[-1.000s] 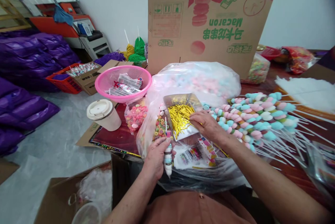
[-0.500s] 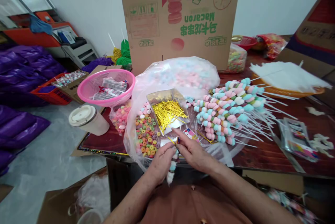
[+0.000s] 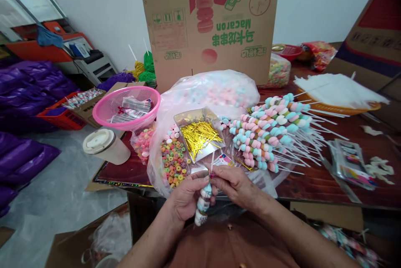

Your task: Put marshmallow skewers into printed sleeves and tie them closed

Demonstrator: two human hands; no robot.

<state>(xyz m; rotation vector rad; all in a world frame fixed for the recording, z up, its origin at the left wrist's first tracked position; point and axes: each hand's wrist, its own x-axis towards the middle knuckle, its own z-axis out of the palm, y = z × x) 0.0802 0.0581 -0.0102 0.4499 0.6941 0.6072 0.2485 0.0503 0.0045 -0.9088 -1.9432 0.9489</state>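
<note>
- L hand (image 3: 183, 197) was closed in around a wrapped marshmallow skewer (image 3: 203, 203), thumb up near the top of the wrapper, a few fingertips showing on the far side.
- R hand (image 3: 236, 184) was pinched narrow right next to it, fingers at the gathered neck of the wrapper, where a small reddish bit showed. Couldn't tell if there was a tie in those fingers, tbh.
- Skewer itself was btwn both hands, candy end pointing down & slightly tilted toward the brown shirt (image 3: 216, 243), white stick (image 3: 213, 161) poking up above the fingers.
- Just past the hands: clear box (image 3: 209, 149) w/ a heap of gold twist ties (image 3: 200, 134) in it.
- L of that box, loose candy rings (image 3: 172, 161) (red, green, orange, yellow etc.) lay on a clear plastic bag (image 3: 153, 163).
- R side had a big pile of marshmallow skewers (image 3: 272, 130), pink/blue/white mostly, sticks aimed right.
- Behind the box, a big bag of marshmallows (image 3: 216, 90), then a tall Macaron carton (image 3: 232, 61) w/ its print upside down.
- Further L: small bag of pink candy (image 3: 143, 144), lidded cup (image 3: 108, 149), pink basket (image 3: 127, 126) w/ printed wrappers (image 3: 136, 105) inside.
- Far R: orange basket (image 3: 340, 110) under white sheets (image 3: 335, 90), plus a stack of clear packets (image 3: 352, 161) on the dark red table (image 3: 300, 186).
</note>
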